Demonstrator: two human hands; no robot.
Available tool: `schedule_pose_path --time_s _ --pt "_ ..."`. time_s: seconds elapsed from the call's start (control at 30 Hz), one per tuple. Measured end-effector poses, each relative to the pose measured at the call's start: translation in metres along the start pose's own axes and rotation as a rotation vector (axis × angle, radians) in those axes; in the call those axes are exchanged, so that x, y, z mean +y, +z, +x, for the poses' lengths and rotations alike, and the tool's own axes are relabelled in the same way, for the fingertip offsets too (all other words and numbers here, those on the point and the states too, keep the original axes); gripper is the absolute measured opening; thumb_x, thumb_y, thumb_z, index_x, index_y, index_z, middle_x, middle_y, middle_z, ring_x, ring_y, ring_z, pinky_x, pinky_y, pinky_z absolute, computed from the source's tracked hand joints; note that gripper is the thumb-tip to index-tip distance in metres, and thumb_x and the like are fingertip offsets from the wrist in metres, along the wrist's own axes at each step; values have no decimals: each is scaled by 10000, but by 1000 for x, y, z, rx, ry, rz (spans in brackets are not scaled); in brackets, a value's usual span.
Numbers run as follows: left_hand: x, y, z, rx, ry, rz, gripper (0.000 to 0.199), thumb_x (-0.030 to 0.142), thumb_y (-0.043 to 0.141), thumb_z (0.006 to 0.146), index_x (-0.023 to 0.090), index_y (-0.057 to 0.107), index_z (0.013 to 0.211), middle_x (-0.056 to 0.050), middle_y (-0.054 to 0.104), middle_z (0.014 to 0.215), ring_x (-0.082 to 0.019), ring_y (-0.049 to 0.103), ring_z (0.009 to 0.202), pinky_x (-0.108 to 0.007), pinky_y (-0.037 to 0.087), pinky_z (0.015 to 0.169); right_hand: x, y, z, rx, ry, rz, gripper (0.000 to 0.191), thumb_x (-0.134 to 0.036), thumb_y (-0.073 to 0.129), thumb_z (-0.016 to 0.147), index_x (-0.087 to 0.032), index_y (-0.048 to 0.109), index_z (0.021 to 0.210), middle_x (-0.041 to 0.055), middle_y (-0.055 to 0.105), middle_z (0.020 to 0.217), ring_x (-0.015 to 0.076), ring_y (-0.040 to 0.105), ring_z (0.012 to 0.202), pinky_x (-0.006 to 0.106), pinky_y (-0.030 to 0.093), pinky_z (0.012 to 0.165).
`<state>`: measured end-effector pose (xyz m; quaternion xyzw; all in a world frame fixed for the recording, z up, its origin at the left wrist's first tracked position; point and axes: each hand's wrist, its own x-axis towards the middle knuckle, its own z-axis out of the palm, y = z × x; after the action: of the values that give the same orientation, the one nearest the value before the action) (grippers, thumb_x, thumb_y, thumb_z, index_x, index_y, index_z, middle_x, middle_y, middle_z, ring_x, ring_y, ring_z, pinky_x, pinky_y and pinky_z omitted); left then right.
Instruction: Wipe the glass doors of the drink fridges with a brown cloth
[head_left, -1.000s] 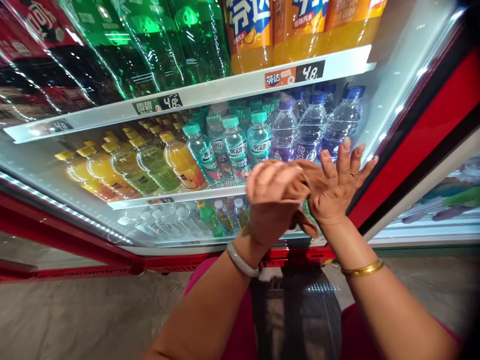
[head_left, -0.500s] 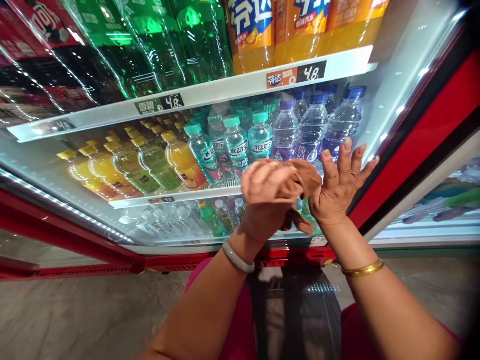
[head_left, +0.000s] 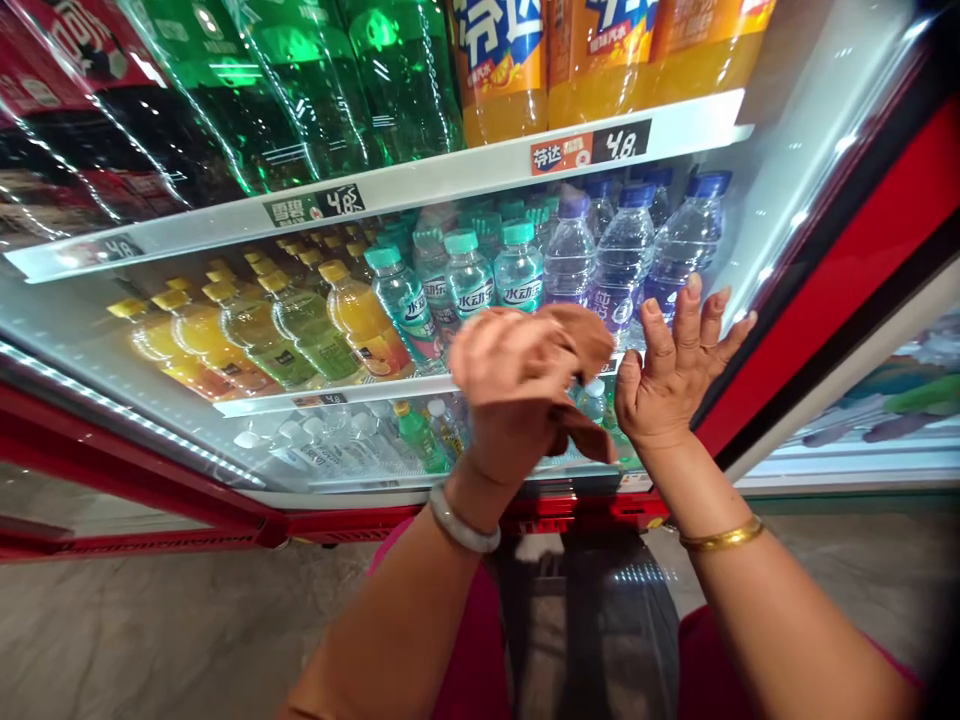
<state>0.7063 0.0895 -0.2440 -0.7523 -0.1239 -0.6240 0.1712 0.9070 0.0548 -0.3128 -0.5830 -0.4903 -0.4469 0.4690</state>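
In front of the lit drinks fridge, my left hand (head_left: pixel 499 365) is closed round a crumpled brown cloth (head_left: pixel 581 345). The hand is smeared by motion, and part of the cloth hangs down below it. To its right, my right hand (head_left: pixel 671 365) lies flat with fingers spread, against what looks like the glass door; it holds nothing. Behind the glass, several small bottles with teal caps (head_left: pixel 471 275) stand near the left hand. Water bottles with purple caps (head_left: pixel 628 245) are behind and above the right hand.
A white shelf edge (head_left: pixel 450 178) with price tags carries large soda bottles (head_left: pixel 405 80). Juice bottles with yellow caps (head_left: pixel 360 315) fill the middle shelf's left side. The red fridge frame (head_left: pixel 840 300) runs along the right. Grey stone floor (head_left: pixel 187 620) lies below.
My left hand and the cloth have moved to the left, away from the right hand, so a gap now shows between them. My right hand stays in nearly the same place.
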Motion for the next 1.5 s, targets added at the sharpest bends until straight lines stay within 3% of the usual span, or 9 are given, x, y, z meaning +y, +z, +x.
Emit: schedule_pose_path --time_s 0.13,0.37,0.43,0.6,0.67,0.87,1.1,1.33,1.5 --pt "-20 -11 11 251 -129 70 110 287 640 955 266 688 858 -12 679 1136 -235 573 1209 -493 494 1089 -1 -3 1 -13 0 -8 596 -423 345 1010 -371 294 1602 61 362 1668 353 167 1604 747 116 1222" --pt "22 19 -29 -224 115 -73 142 263 651 942 318 743 849 67 755 1082 -176 608 1130 -434 379 1173 -1 2 2 52 -46 19 597 -434 334 1013 -382 285 1606 58 329 1684 322 171 1607 723 79 1239" --pt "19 15 -25 -207 110 -90 121 270 655 936 315 738 861 59 748 1111 -181 599 1155 -433 357 1186 -1 1 1 50 -42 39 593 -423 356 1012 -369 304 1601 66 331 1683 321 171 1607 730 60 1238" --pt "-6 -4 -3 70 -90 -25 116 384 676 914 281 721 887 -20 698 1152 -243 553 1206 -499 367 1157 1 -1 0 -1 -12 40 588 -386 395 1003 -328 349 1586 97 357 1665 341 169 1603 754 74 1218" --pt "0 -1 -7 19 -109 -18 99 303 651 934 293 732 879 -3 706 1128 -225 552 1200 -490 353 1164 2 0 -1 4 -12 48 578 -393 395 1005 -312 372 1578 108 381 1650 347 178 1600 757 66 1215" --pt "22 15 -27 -254 121 -64 132 305 648 949 320 755 872 61 742 1142 -179 576 1178 -422 345 1196 1 2 1 61 -45 26 579 -481 393 1018 -359 349 1583 72 356 1667 322 195 1599 693 62 1253" --pt "-5 -9 1 85 -113 49 121 284 601 951 279 716 916 -12 666 1172 -235 544 1242 -496 413 1142 -2 -2 3 38 -68 1 583 -387 363 1033 -327 296 1608 93 348 1669 325 159 1608 724 108 1231" --pt "22 20 -36 -172 101 -5 121 267 659 945 317 755 892 56 732 1139 -188 591 1180 -441 359 1213 -2 0 2 60 -48 35 590 -453 451 1031 -333 338 1598 125 372 1656 352 195 1598 716 84 1247" --pt "16 10 -28 -213 70 -49 155 300 628 964 316 767 898 32 725 1229 -218 554 1261 -486 325 1223 -11 -9 10 57 17 151 494 -410 433 1038 -333 458 1525 108 416 1633 381 227 1584 797 30 1203"
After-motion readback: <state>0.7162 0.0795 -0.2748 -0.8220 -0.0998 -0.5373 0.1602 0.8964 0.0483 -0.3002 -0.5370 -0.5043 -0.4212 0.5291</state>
